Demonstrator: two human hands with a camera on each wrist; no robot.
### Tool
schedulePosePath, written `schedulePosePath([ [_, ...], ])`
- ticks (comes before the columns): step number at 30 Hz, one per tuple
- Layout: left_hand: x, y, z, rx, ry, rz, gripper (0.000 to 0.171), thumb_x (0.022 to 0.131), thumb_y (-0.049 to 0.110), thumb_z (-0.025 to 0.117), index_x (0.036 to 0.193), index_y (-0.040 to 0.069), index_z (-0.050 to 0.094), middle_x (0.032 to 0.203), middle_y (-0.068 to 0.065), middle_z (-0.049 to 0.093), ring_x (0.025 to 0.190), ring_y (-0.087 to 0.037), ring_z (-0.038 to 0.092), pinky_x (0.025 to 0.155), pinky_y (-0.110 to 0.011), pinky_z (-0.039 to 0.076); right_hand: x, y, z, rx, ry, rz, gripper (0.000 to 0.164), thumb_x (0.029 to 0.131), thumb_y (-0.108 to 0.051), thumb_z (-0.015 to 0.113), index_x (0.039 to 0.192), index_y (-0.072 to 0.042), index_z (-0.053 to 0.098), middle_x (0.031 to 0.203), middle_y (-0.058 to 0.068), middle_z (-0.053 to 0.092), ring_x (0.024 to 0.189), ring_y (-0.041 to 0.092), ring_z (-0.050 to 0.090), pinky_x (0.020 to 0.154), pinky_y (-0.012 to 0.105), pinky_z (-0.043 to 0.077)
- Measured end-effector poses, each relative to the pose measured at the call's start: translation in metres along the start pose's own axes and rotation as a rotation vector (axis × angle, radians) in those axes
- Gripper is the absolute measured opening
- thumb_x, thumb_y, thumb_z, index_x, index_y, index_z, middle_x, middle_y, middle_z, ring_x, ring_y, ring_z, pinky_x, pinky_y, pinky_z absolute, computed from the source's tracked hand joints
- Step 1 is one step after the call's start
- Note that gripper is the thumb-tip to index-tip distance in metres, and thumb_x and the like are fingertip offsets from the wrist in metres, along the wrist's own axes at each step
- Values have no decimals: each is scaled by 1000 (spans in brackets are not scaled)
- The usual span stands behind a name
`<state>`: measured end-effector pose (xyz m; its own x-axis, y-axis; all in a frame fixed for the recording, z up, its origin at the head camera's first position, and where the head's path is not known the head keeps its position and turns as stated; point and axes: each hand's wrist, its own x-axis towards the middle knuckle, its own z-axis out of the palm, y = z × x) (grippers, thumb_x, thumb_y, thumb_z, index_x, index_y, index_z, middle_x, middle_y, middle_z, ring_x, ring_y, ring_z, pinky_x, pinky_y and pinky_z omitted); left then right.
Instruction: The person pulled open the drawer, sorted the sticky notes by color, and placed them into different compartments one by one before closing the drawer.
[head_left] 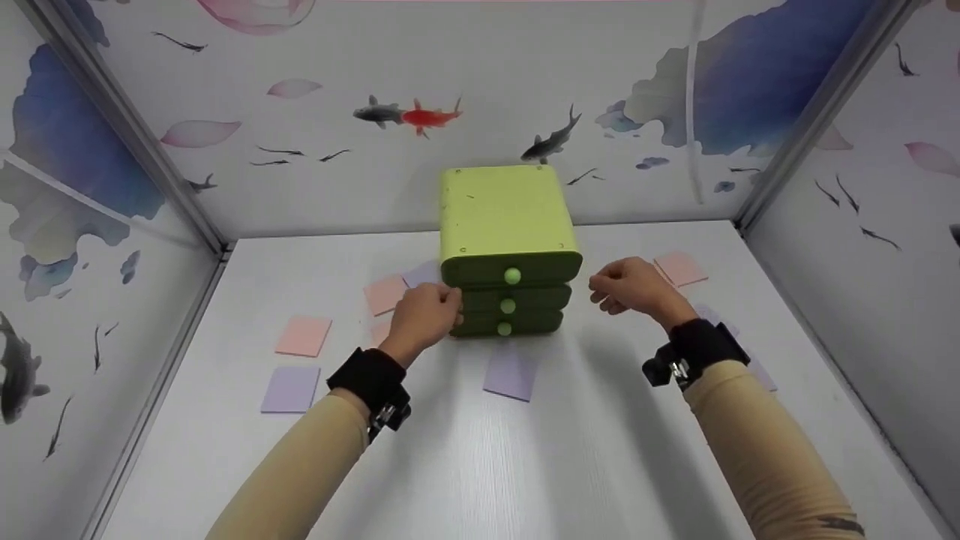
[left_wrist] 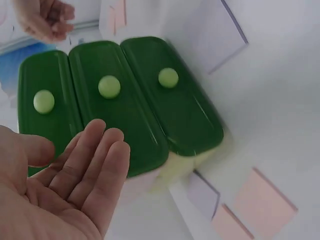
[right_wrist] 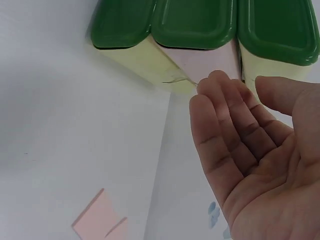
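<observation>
A small green three-drawer cabinet (head_left: 506, 214) stands at the back, its dark green drawer fronts bearing round light green knobs (left_wrist: 109, 87). My left hand (head_left: 426, 315) is at the cabinet's left front edge. In the left wrist view, nothing lies between its loosely bent fingers (left_wrist: 100, 170); contact with the cabinet cannot be told. To the right of the cabinet, apart from it in the head view, hovers my right hand (head_left: 634, 286). The right wrist view shows its palm and relaxed fingers (right_wrist: 215, 135) holding nothing.
Flat square pieces lie on the white table (head_left: 480, 465): a purple one (head_left: 510, 375) before the cabinet, pink (head_left: 304, 335) and purple (head_left: 290, 389) ones leftward, more beside the cabinet. Rightward are a pink piece (head_left: 681, 268) and purple ones partly behind my right arm. Patterned walls (head_left: 337, 187) enclose the table.
</observation>
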<state>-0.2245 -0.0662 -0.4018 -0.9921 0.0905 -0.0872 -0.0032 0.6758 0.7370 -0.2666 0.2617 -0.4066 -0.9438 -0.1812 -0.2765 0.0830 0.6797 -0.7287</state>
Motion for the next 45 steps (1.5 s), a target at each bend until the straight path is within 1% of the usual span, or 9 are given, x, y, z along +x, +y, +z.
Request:
schedulePosePath([
  [5, 7, -6, -16, 55, 118, -59, 40, 101, 32, 45, 78, 12, 69, 76, 0, 70, 65, -16, 58, 56, -27, 39, 1, 6, 17, -24, -72, 18, 28, 98, -22, 56, 106, 1, 69, 94, 14, 73, 72, 12, 66, 71, 28, 57],
  [9, 17, -3, -24, 14, 183, -85, 45, 102, 39, 40, 73, 12, 61, 70, 0, 58, 63, -16, 50, 58, -29, 37, 2, 6, 40, -5, -130, 20, 25, 97, -18, 57, 105, 1, 71, 91, 13, 73, 69, 12, 67, 70, 30, 58],
  [13, 26, 8, -23, -53, 128, -98, 53, 102, 51, 37, 102, 8, 69, 88, -4, 64, 81, -20, 60, 73, -34, 47, 5, 2, 69, 71, -152, 18, 25, 98, -19, 56, 107, -1, 72, 93, 14, 74, 72, 13, 69, 71, 32, 59],
  [16, 30, 15, -20, -60, 73, -91, 64, 100, 57, 37, 131, 7, 59, 119, -10, 67, 106, -25, 64, 91, -40, 49, 9, -4, 91, 163, -156, 36, 28, 98, -25, 57, 108, -1, 71, 99, 15, 73, 77, 15, 69, 75, 33, 59],
  [20, 34, 18, -15, -52, 60, -88, 67, 99, 58, 38, 136, 4, 53, 133, -14, 60, 115, -28, 61, 98, -41, 47, 14, -14, 114, 308, -127, 77, 37, 99, -31, 56, 111, 2, 68, 103, 17, 71, 79, 15, 69, 77, 34, 58],
  [27, 35, 18, -10, -43, 93, -72, 57, 100, 55, 41, 119, 5, 60, 109, -12, 66, 94, -25, 61, 85, -38, 48, 25, -25, 139, 574, -5, 112, 41, 99, -35, 56, 105, 4, 66, 88, 8, 68, 74, 14, 66, 80, 37, 58],
  [33, 34, 17, -7, -18, 115, -56, 56, 101, 54, 40, 113, 4, 61, 98, -11, 64, 87, -24, 59, 81, -38, 46, 27, -29, 150, 695, 73, 114, 35, 99, -32, 57, 100, 2, 66, 85, 7, 67, 71, 14, 66, 81, 38, 58],
  [37, 35, 19, -8, -20, 137, -44, 55, 101, 54, 40, 107, 4, 62, 92, -10, 63, 85, -24, 60, 80, -38, 47, 27, -31, 152, 709, 104, 112, 37, 97, -31, 59, 104, 4, 67, 85, 8, 69, 72, 14, 69, 82, 39, 58],
  [45, 35, 22, -7, -14, 151, -60, 53, 101, 53, 42, 107, 4, 62, 88, -7, 59, 81, -22, 56, 76, -36, 45, 18, -27, 151, 587, 79, 96, 35, 96, -35, 59, 98, -1, 70, 86, 7, 70, 74, 14, 69, 74, 32, 58],
])
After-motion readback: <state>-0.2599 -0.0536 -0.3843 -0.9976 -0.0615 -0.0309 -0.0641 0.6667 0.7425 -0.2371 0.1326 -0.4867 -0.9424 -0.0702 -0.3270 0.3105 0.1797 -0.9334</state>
